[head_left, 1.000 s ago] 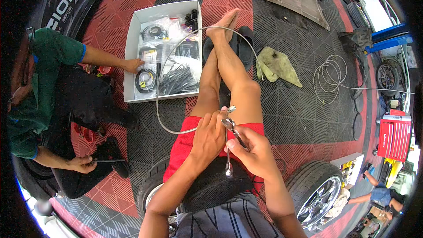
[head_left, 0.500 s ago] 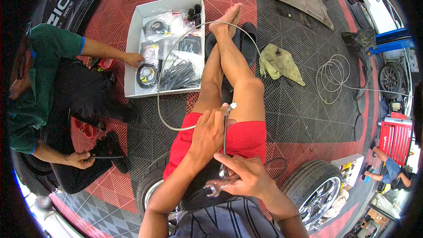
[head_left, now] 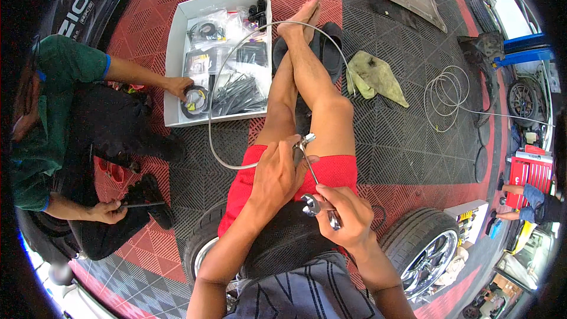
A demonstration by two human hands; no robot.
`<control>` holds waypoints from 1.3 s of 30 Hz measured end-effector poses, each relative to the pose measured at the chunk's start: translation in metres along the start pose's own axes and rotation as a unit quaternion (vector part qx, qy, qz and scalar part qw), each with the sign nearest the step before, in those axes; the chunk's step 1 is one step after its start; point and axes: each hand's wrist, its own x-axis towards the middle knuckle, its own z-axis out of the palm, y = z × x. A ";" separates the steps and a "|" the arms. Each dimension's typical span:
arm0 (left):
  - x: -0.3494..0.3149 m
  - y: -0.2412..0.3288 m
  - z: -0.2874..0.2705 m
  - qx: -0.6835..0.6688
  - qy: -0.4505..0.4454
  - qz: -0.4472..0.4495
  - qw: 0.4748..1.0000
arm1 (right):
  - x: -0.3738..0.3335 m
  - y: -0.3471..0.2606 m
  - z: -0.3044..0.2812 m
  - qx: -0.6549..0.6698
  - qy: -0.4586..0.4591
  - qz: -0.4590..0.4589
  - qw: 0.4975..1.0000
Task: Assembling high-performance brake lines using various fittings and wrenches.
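Note:
My left hand [head_left: 273, 174] is closed around one end of a thin braided hose [head_left: 211, 133], over my lap. A shiny metal fitting [head_left: 308, 138] sticks out past its fingers. In my right hand [head_left: 348, 215] are wrenches: the long shaft of one wrench [head_left: 311, 168] reaches up to the fitting, its head against it. The open jaw of another wrench [head_left: 309, 204] points left beside my fingers. From my left hand the hose loops out over the box and my feet, and its far end hangs near a yellow-green cloth [head_left: 378, 80].
A white box [head_left: 169, 106] holds cable ties, bagged parts and a black coil. At left a co-worker's hand [head_left: 179, 87] reaches into it; the other hand [head_left: 109, 211] holds a dark strip. Wheels stand beside me, one at right [head_left: 422, 254]. More hose [head_left: 452, 97] lies coiled right.
My right hand has moved right and up, tilting the wrench shaft, and the fitting has turned. The co-worker's hand has closed on the black coil in the box.

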 end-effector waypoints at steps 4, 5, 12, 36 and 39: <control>-0.002 0.000 0.002 0.044 -0.029 -0.008 0.999 | 0.004 -0.003 0.002 0.007 0.027 -0.005 1.000; -0.002 -0.001 0.003 0.059 -0.019 0.007 0.998 | 0.006 -0.004 0.003 0.019 0.008 0.005 1.000; -0.004 -0.008 0.001 0.088 -0.011 -0.001 0.996 | 0.007 -0.010 0.002 0.212 -0.045 0.105 0.971; -0.012 -0.011 -0.006 0.007 -0.062 -0.060 0.996 | 0.006 0.037 -0.006 0.021 -0.183 0.227 0.956; -0.013 -0.012 -0.006 0.005 -0.081 -0.057 0.995 | 0.004 0.037 -0.004 0.041 -0.180 0.245 0.952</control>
